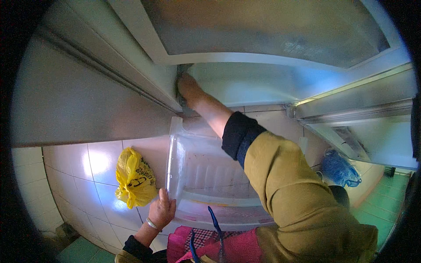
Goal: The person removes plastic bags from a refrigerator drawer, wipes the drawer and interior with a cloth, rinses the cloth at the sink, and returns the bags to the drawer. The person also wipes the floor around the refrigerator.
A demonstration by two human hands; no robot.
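My left hand [162, 210], with a bracelet at the wrist, grips the near left corner of a clear plastic drawer [177, 157]. The drawer lies low in front of me, above the tiled floor. My right arm crosses over it. At the lower left inner corner of an open refrigerator [243, 82], my right hand [189, 88] reaches in beside the wall. Its fingers are hidden, and something dark shows around them that I cannot make out. A framed, see-through shelf or drawer front [263, 57] hangs over the hand.
A tied yellow plastic bag [135, 179] sits on the floor tiles [105, 194] left of the drawer. To the right stands the open refrigerator door [355, 98], with a blue plastic bag [340, 167] on the floor below it. Green tiles [381, 197] lie farther right.
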